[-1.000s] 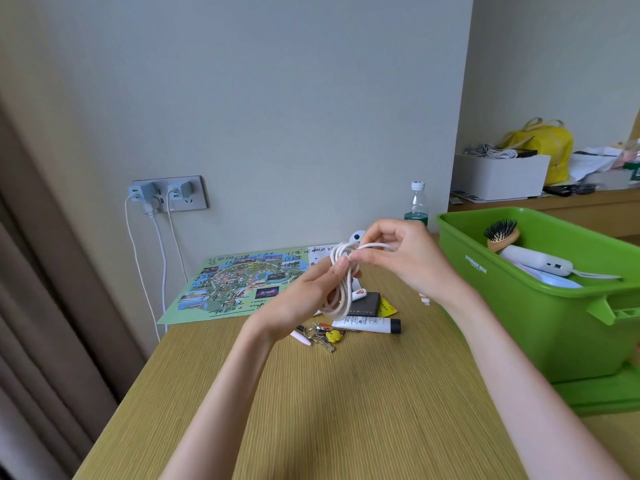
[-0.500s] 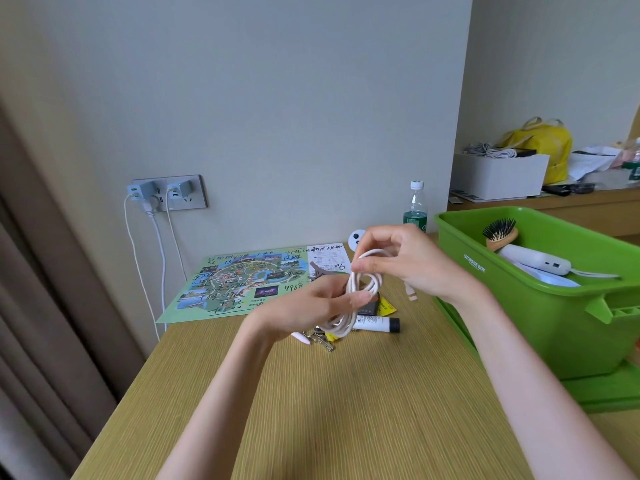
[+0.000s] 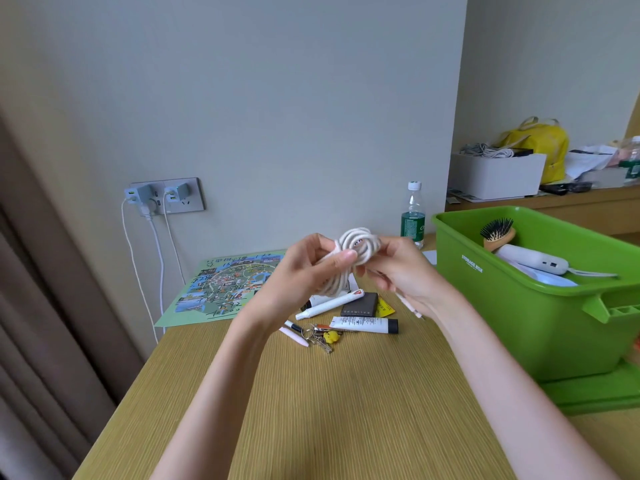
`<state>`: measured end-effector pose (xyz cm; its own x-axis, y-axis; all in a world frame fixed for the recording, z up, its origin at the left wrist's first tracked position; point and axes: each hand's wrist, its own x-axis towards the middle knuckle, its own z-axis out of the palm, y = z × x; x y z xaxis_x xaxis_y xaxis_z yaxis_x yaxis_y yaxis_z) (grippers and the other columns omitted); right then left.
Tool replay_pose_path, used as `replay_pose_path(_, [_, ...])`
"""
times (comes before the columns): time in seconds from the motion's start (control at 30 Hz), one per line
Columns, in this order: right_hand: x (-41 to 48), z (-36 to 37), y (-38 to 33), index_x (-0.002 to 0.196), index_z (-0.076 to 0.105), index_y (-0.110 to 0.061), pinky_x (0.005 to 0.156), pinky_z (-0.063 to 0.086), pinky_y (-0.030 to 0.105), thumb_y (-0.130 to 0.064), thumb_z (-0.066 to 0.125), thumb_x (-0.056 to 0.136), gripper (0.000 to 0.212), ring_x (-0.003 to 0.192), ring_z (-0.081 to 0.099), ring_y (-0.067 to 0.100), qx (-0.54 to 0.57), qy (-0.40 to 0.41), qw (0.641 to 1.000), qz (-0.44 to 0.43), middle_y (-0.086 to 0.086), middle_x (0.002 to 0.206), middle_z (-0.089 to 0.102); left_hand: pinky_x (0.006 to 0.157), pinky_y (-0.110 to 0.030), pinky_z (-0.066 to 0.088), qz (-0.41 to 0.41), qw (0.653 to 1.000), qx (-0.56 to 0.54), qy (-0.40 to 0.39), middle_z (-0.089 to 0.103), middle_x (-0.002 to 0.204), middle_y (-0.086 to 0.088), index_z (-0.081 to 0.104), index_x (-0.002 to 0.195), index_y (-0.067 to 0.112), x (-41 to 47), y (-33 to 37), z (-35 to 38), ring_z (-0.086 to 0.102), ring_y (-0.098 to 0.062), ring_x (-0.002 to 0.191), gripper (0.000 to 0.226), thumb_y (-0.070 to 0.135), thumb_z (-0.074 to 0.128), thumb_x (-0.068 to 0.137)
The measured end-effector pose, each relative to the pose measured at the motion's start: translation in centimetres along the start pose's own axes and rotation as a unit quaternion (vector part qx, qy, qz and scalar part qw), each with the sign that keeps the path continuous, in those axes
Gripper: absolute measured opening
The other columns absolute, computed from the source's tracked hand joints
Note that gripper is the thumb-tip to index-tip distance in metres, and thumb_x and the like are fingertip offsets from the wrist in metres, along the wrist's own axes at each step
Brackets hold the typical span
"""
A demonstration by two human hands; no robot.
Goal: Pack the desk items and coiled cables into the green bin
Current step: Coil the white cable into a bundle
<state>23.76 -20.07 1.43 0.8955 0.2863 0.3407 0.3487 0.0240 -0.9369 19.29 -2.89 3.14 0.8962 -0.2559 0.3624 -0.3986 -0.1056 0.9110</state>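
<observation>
A white cable (image 3: 358, 247) is wound into a coil and held above the desk between both hands. My left hand (image 3: 304, 271) grips the coil's left side, thumb across the loops. My right hand (image 3: 401, 271) pinches the coil's right side, and the cable's loose end (image 3: 410, 306) hangs below that hand. The green bin (image 3: 519, 306) stands at the right on its lid and holds a hairbrush (image 3: 497, 233) and a white device (image 3: 533, 259). On the desk below my hands lie two tubes (image 3: 363, 322), a dark card case (image 3: 359, 304), keys (image 3: 320, 336) and pens.
A green printed map (image 3: 225, 289) lies at the desk's back left. A water bottle (image 3: 412, 216) stands by the wall. Two chargers sit in the wall socket (image 3: 162, 197) with white cords hanging down. A white box and yellow bag (image 3: 540, 147) rest on the far counter.
The coil has been raised and turned so its loops face me. My left hand moved up to grip it, and the right hand shifted from the top to its right side.
</observation>
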Motion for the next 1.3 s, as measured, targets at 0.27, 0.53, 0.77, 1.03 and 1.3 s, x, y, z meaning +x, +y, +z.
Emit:
replay_pose_path(0.27, [0.3, 1.6, 0.1, 0.087, 0.062, -0.007, 0.038, 0.04, 0.021, -0.009, 0.068, 0.088, 0.006, 0.037, 0.054, 0.016, -0.124, -0.003, 0.991, -0.048, 0.006, 0.061, 0.068, 0.063, -0.03, 0.044, 0.02, 0.981, 0.053, 0.185, 0.063, 0.082, -0.01, 0.058, 0.105, 0.003, 1.1, -2.2, -0.4, 0.054, -0.017, 0.07, 0.027, 0.024, 0.067, 0.089])
replay_pose_path(0.53, [-0.4, 1.3, -1.0, 0.113, 0.064, -0.004, 0.079, 0.056, 0.027, 0.006, 0.073, 0.079, 0.037, 0.095, 0.071, 0.024, 0.015, -0.13, 0.989, -0.067, 0.011, 0.097, 0.071, 0.055, -0.024, 0.043, -0.021, 0.966, 0.045, 0.252, 0.058, 0.066, -0.001, 0.059, 0.099, -0.003, 1.3, -2.9, -1.8, 0.052, -0.008, 0.054, 0.034, 0.029, 0.065, 0.09])
replay_pose_path(0.77, [-0.3, 1.7, -0.8, 0.113, 0.068, -0.005, 0.08, 0.055, 0.024, -0.008, 0.062, 0.092, 0.023, 0.089, 0.072, 0.02, 0.038, -0.104, 0.99, -0.083, 0.01, 0.096, 0.073, 0.053, -0.019, 0.043, -0.045, 0.972, -0.017, 0.232, 0.056, 0.059, 0.002, 0.061, 0.093, -0.001, 1.3, -3.2, -2.1, 0.05, -0.005, 0.048, 0.034, 0.033, 0.059, 0.093])
replay_pose_path(1.03, [-0.2, 2.1, -0.7, 0.094, 0.067, 0.004, 0.048, 0.044, 0.021, -0.022, 0.049, 0.101, 0.032, 0.067, 0.06, 0.014, 0.007, -0.076, 0.993, -0.089, 0.011, 0.098, 0.071, 0.052, -0.018, 0.042, -0.035, 0.968, 0.016, 0.249, 0.065, 0.073, 0.003, 0.058, 0.1, 0.005, 1.3, -3.5, -1.8, 0.058, -0.005, 0.059, 0.034, 0.037, 0.061, 0.092])
replay_pose_path(1.3, [-0.6, 1.6, -1.5, 0.059, 0.054, -0.014, 0.049, 0.023, 0.026, -0.031, 0.052, 0.092, 0.037, 0.055, 0.044, 0.012, -0.024, -0.108, 0.994, 0.008, 0.01, 0.072, 0.049, 0.056, -0.025, 0.041, 0.009, 0.983, -0.022, 0.185, 0.06, 0.076, -0.013, 0.051, 0.094, 0.009, 0.9, -2.6, -1.4, 0.047, -0.017, 0.065, 0.024, 0.029, 0.063, 0.091])
